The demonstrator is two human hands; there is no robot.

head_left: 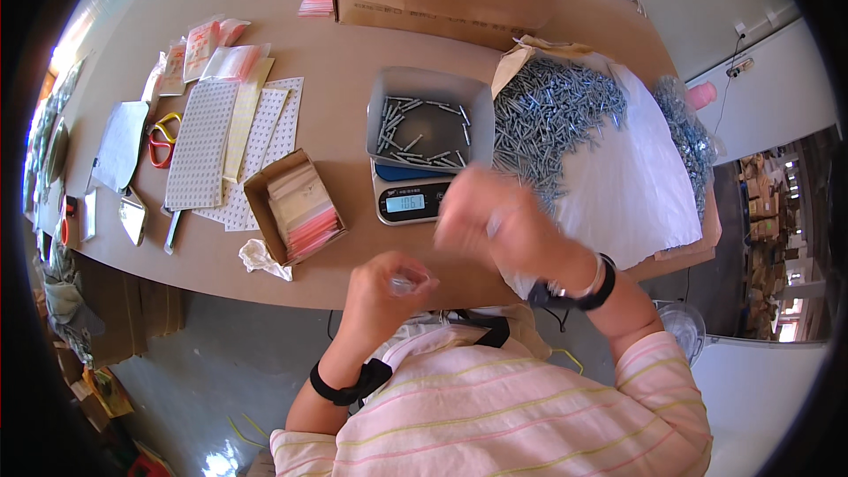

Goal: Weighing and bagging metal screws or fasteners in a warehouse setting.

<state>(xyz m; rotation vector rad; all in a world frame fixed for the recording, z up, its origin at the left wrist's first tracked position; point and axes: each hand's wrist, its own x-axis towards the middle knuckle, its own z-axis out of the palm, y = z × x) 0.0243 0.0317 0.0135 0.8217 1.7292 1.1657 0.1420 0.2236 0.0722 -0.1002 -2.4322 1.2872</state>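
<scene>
Near the table's front edge, my left hand (382, 297) is closed around a small clear plastic bag (408, 281), mostly hidden by the fingers. My right hand (502, 223) is raised to the right of it, in front of the scale, smeared by motion; whether its fingers hold anything does not show. A digital scale (389, 218) with a lit display carries a translucent grey tray (385, 88), where several metal screw-like fasteners (389, 124) lie scattered. Beyond my right hand a large heap of the same fasteners (552, 115) spreads over a white sheet (632, 185).
A small open carton (256, 190) of red-edged plastic bags stands left of the scale, beside crumpled white paper (264, 260). Farther left lie printed sticker sheets (205, 141), scissors (162, 143) and a knife (172, 230). A big cardboard box (424, 0) stands at the back.
</scene>
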